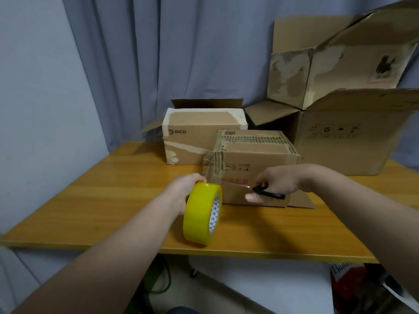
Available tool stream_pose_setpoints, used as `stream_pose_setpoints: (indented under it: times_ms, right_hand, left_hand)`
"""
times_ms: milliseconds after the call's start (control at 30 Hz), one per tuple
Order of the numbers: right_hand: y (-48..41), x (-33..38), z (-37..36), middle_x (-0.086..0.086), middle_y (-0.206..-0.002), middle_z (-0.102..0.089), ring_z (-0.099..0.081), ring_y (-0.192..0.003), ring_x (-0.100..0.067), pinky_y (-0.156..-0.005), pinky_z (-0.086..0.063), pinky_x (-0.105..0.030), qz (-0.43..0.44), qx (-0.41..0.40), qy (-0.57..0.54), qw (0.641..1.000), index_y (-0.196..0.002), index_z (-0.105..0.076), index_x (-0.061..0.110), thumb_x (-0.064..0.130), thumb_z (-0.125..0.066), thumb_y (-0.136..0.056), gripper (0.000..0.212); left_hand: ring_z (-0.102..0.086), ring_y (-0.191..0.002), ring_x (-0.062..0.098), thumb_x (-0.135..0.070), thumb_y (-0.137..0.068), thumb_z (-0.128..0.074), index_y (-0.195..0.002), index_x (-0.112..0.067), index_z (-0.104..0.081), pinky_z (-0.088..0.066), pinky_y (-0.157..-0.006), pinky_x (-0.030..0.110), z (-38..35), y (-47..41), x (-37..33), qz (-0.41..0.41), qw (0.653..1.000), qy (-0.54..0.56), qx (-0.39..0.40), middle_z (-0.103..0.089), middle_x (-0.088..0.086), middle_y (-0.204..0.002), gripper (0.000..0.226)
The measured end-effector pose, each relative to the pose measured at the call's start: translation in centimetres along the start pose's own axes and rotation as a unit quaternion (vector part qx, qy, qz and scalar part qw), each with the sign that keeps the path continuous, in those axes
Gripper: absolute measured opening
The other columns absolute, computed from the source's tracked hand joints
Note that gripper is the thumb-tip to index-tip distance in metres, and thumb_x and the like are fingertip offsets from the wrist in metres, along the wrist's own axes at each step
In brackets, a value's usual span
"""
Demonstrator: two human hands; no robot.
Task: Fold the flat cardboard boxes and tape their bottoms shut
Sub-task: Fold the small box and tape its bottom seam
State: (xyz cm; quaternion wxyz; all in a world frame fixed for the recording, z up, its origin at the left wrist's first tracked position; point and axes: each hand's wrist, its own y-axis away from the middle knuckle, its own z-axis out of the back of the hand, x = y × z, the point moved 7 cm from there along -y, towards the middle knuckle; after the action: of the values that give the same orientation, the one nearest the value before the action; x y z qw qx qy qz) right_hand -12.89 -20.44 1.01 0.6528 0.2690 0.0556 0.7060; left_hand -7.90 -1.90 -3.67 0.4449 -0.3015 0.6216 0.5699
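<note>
The move ahead turns on the stretched strip of tape (212, 168). It runs as a clear band from the near-left corner of the small box (256, 152) down and toward the person to the yellow tape roll (199, 216), so its long axis slopes from box to roll. The scissors (254, 188) lie almost square across that axis, with the blades pointing left and the tips just beside the strip's right edge, close above the roll. The right hand (278, 182) is the nearer one for the cut. Its fingers are curled through the black handles, with the thumb showing below them. Whether the blades are parted is too fine to tell. The left hand (186, 191) grips the roll from its far side, fingers wrapped over the top rim, and holds it on edge above the counter (90, 200), which seems to keep the band taut. The box sits on the counter with its taped face up, 1 loose flap lying flat at its near-right. My reading is that the seam is already covered and only the cut remains. Slack in the band could let the tape fold onto itself. Behind stand a PICO box (197, 137) and 2 larger open cartons (340, 137).
</note>
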Motion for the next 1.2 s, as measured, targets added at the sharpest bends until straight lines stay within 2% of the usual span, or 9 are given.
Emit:
stream_pose_setpoints:
  times_ms: [167,267,333,433,567,733,933,1033,1200]
  right_hand:
    - [-1.5,1.1,0.5,-0.005,-0.095,-0.064,-0.059,-0.088,-0.019,-0.091,-0.048,-0.034,0.007,0.012,0.033,0.999,-0.092,-0.062,0.023,0.078,-0.053,-0.061,0.063]
    - [-2.1,1.4,0.6,-0.001,-0.082,-0.06,-0.057,-0.077,-0.016,-0.086,-0.049,-0.033,0.019,0.02,0.02,0.999,-0.092,-0.064,0.024,0.079,-0.053,-0.057,0.066]
    - [-2.4,1.1,0.8,-0.001,-0.083,-0.061,-0.057,-0.076,-0.014,-0.08,-0.049,-0.029,0.019,0.01,0.0,1.0,-0.106,-0.065,0.022,0.078,-0.054,-0.057,0.075]
    - [-2.4,0.7,0.8,0.0,-0.081,-0.061,-0.056,-0.072,-0.011,-0.067,-0.045,-0.023,0.014,0.016,-0.022,1.0,-0.105,-0.065,0.022,0.073,-0.058,-0.059,0.069]
    - [-2.7,1.2,1.1,-0.002,-0.082,-0.062,-0.056,-0.072,-0.011,-0.067,-0.044,-0.022,0.027,-0.003,-0.039,0.999,-0.109,-0.065,0.019,0.072,-0.057,-0.059,0.074]
    - [-3.0,2.1,1.2,-0.002,-0.078,-0.061,-0.055,-0.069,-0.012,-0.07,-0.047,-0.025,0.06,-0.03,-0.047,0.997,-0.098,-0.068,0.025,0.071,-0.06,-0.057,0.062]
    - [-3.4,1.7,1.4,0.005,-0.062,-0.06,-0.052,-0.056,-0.009,-0.056,-0.044,-0.02,0.071,-0.066,-0.077,0.992,-0.089,-0.072,0.027,0.05,-0.076,-0.068,0.031]
    - [-3.7,1.8,1.2,0.004,-0.061,-0.059,-0.052,-0.053,-0.009,-0.053,-0.045,-0.019,0.063,-0.086,-0.065,0.992,-0.096,-0.072,0.021,0.045,-0.076,-0.071,0.035]
    - [-4.4,0.6,-1.0,0.002,-0.083,-0.063,-0.058,-0.075,-0.011,-0.08,-0.048,-0.026,0.023,-0.05,-0.043,0.998,-0.097,-0.066,0.017,0.067,-0.063,-0.069,0.058]
  left_hand:
    - [-0.057,-0.062,0.024,-0.019,-0.092,-0.06,-0.097,-0.012,-0.057,-0.048,-0.05,0.031,0.2,-0.1,-0.1,-0.03,1.0,-0.004,-0.006,-0.058,0.012,-0.078,0.009]
    - [-0.057,-0.059,0.023,-0.018,-0.092,-0.059,-0.095,-0.011,-0.057,-0.05,-0.049,0.029,0.2,-0.3,0.0,-0.034,0.999,0.009,-0.007,-0.058,0.011,-0.074,0.008]
    - [-0.054,-0.054,0.022,-0.017,-0.091,-0.06,-0.089,-0.009,-0.057,-0.048,-0.046,0.026,0.3,-0.5,0.1,-0.03,0.999,0.02,-0.009,-0.055,0.009,-0.067,0.009]
    - [-0.053,-0.049,0.021,-0.018,-0.09,-0.061,-0.086,-0.009,-0.057,-0.047,-0.043,0.025,0.3,-0.7,0.3,-0.023,0.999,0.028,-0.013,-0.053,0.007,-0.061,0.011]
    - [-0.054,-0.051,0.021,-0.019,-0.09,-0.061,-0.084,-0.009,-0.057,-0.048,-0.047,0.027,0.3,-1.0,0.3,-0.023,0.999,0.015,-0.019,-0.055,0.008,-0.063,0.013]
    - [-0.053,-0.052,0.021,-0.017,-0.092,-0.06,-0.081,-0.008,-0.056,-0.048,-0.047,0.027,0.3,-0.8,-0.1,-0.027,0.999,0.006,-0.021,-0.054,0.009,-0.066,0.014]
    - [-0.054,-0.051,0.022,-0.015,-0.091,-0.06,-0.086,-0.007,-0.056,-0.049,-0.042,0.025,0.4,-1.1,-0.4,-0.034,0.999,-0.01,-0.039,-0.055,0.009,-0.067,0.01]
    - [-0.055,-0.052,0.022,-0.014,-0.09,-0.06,-0.089,-0.006,-0.057,-0.05,-0.041,0.024,0.5,-1.0,-0.4,-0.037,0.998,-0.009,-0.045,-0.056,0.01,-0.069,0.009]
    - [-0.056,-0.062,0.024,-0.023,-0.092,-0.059,-0.098,-0.013,-0.059,-0.05,-0.058,0.032,1.0,-0.5,0.2,-0.052,0.997,-0.007,-0.06,-0.058,0.01,-0.076,0.011]
